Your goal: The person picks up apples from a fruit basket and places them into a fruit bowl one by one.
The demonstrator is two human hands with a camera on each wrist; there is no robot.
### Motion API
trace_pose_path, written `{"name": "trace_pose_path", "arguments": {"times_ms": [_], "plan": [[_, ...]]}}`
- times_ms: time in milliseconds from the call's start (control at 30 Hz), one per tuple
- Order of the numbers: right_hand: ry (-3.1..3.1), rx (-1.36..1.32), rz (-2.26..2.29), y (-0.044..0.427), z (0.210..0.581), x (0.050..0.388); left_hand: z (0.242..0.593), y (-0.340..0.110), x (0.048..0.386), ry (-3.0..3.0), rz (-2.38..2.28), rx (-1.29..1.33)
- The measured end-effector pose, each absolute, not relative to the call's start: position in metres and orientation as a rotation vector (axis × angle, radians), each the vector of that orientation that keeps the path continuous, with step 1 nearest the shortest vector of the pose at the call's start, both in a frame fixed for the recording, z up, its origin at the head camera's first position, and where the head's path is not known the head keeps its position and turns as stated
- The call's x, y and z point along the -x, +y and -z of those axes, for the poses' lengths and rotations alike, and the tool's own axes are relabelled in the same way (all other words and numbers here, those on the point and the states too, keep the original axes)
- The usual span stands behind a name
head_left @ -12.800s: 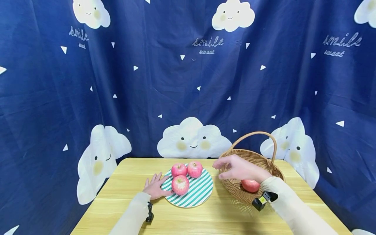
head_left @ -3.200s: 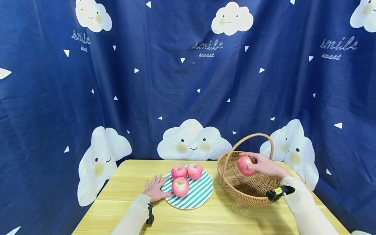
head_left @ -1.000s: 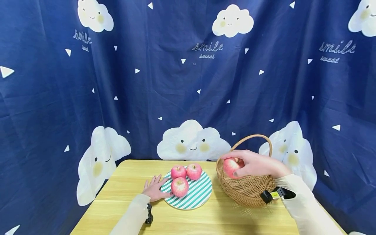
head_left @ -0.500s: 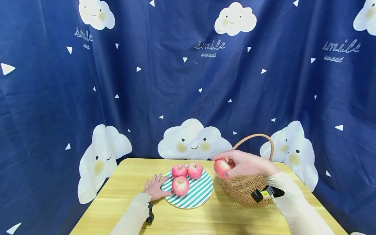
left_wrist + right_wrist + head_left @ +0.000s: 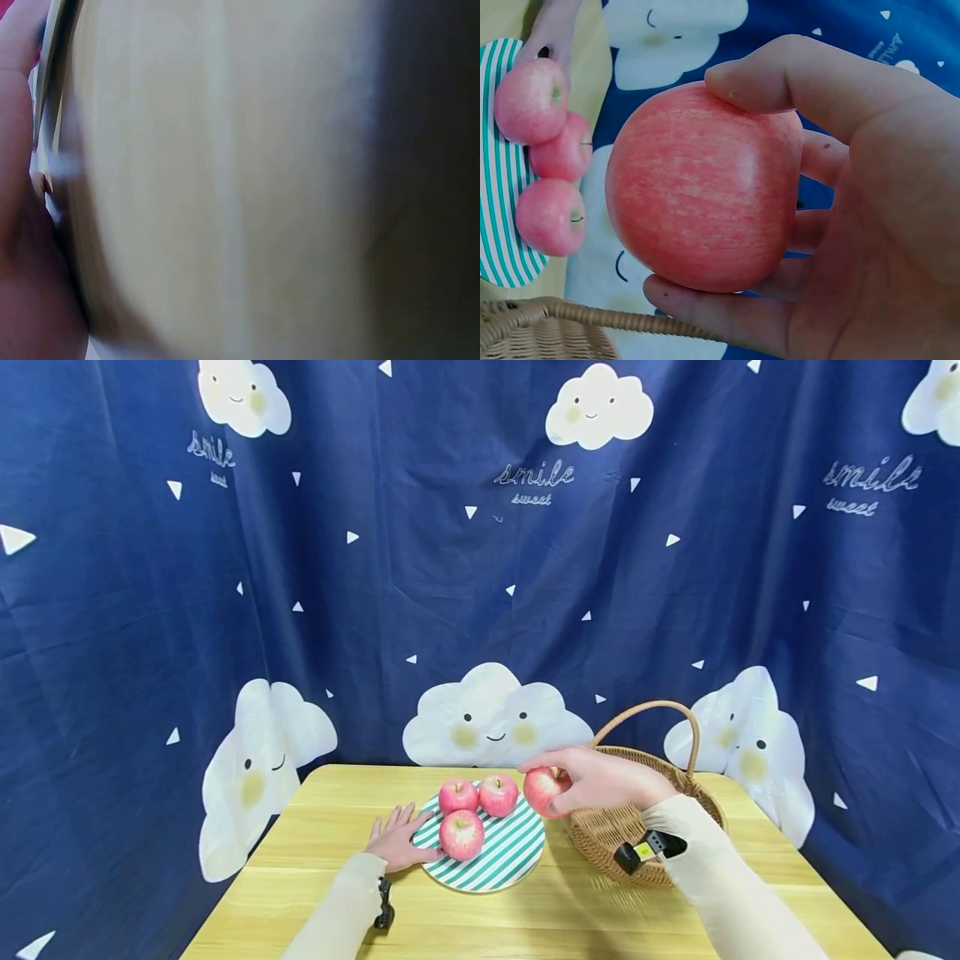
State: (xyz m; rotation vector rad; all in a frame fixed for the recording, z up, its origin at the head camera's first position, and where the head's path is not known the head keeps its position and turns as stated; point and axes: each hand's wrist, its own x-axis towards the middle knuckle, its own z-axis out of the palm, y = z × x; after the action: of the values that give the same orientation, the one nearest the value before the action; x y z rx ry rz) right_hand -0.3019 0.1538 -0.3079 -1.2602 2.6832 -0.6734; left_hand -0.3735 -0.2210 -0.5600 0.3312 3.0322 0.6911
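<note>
A red apple (image 5: pixel 701 187) is held in my right hand (image 5: pixel 600 778), between thumb and fingers. In the head view this apple (image 5: pixel 544 791) hangs in the air between the wicker basket (image 5: pixel 611 852) and the round striped plate (image 5: pixel 504 860). Three more apples sit together on the plate: a front one (image 5: pixel 461 835), a back left one (image 5: pixel 457 796) and a back right one (image 5: pixel 498 795). My left hand (image 5: pixel 396 843) rests at the plate's left edge with its fingers spread. The left wrist view is mostly blurred wood, with part of the hand (image 5: pixel 22 225) at its left.
The basket's tall arched handle (image 5: pixel 660 703) rises on the right side, behind my right forearm. Everything stands on a light wooden table (image 5: pixel 315 827). A dark blue curtain (image 5: pixel 420 577) with white clouds hangs around the table's back and sides.
The right hand took the apple out of the basket and carried it left, past the basket's rim toward the plate. The left hand and the plate's apples have stayed in place.
</note>
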Motion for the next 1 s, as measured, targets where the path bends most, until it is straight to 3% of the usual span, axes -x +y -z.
{"name": "trace_pose_path", "arguments": {"times_ms": [1000], "plan": [[2.668,1.245,0.592,0.104,0.357,0.348,0.558,-0.222,0.371,3.041,-0.716,-0.360]]}}
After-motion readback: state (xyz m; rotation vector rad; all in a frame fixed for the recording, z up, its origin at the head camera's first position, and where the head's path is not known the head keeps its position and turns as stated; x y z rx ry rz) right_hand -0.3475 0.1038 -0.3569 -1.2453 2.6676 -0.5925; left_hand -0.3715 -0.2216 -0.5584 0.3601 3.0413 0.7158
